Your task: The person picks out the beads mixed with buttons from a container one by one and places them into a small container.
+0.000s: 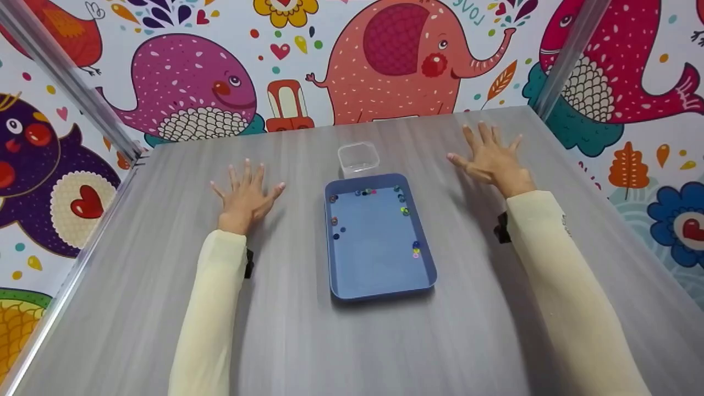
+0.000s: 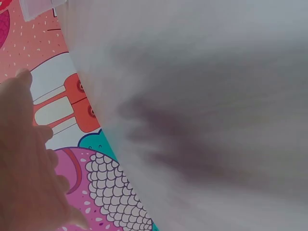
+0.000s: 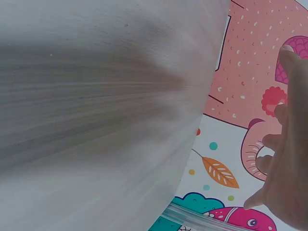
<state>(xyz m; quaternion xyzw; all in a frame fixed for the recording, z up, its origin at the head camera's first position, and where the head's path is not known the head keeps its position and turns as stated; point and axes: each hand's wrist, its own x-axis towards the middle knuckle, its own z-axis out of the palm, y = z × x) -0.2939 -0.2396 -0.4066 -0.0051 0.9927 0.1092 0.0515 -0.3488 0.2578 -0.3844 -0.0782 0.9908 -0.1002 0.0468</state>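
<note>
A blue rectangular tray [image 1: 374,269] lies at the middle of the table, with several small coloured beads [image 1: 416,250] along its inner edges. Just behind it stands a small clear plastic container [image 1: 358,158]. To the left of the tray, my left hand [image 1: 242,203] is held with its fingers spread and holds nothing. My right hand [image 1: 492,162], to the right of the container, also has spread fingers and nothing in it. In the left wrist view a corner of the clear container [image 2: 41,7] shows at the top. Each wrist view shows its hand beside a shadowed tabletop.
The grey wood-grain table [image 1: 286,341] reaches back to a wall [image 1: 308,49] printed with cartoon animals. Metal posts [image 1: 572,55] rise at the table's back corners, and a metal rail [image 1: 66,291] runs along its left edge.
</note>
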